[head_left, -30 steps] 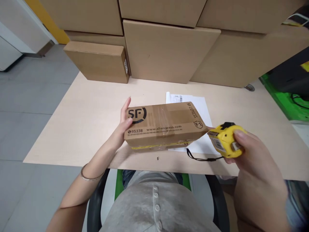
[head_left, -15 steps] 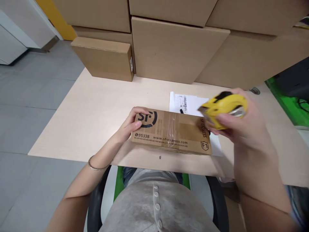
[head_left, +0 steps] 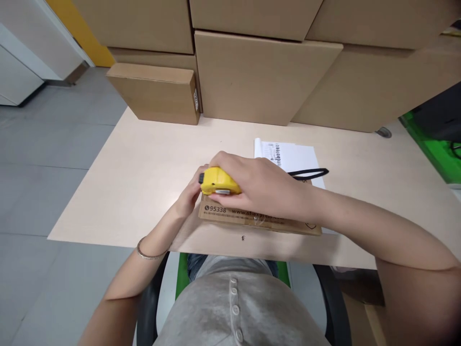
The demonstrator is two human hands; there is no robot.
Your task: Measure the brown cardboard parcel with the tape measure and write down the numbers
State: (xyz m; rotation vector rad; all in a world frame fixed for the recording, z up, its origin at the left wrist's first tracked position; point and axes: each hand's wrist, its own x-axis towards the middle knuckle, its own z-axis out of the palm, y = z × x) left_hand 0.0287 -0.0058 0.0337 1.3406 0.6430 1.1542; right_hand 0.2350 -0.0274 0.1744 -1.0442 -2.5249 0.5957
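A brown cardboard box [head_left: 230, 218] with printed lettering lies near the front edge of the table. My right hand [head_left: 266, 185] is closed around a yellow tape measure [head_left: 218, 181] over the left part of the box top. From under this hand, the tape measure's black strap [head_left: 309, 173] sticks out to the right. My left hand [head_left: 190, 194] grips the left end of the box, right by the tape measure's black front. Its fingertips are partly hidden behind the tape measure. No drawn-out blade shows.
Behind the box lie white papers [head_left: 304, 153] with handwriting. Large cartons [head_left: 259, 77] form a wall along the table's back, with a smaller carton [head_left: 162, 98] at the left. The wooden tabletop [head_left: 151, 158] ends close to my body.
My right hand has carried the tape measure leftward, from beyond the box's right end to its left end beside my left hand. The box has barely moved.
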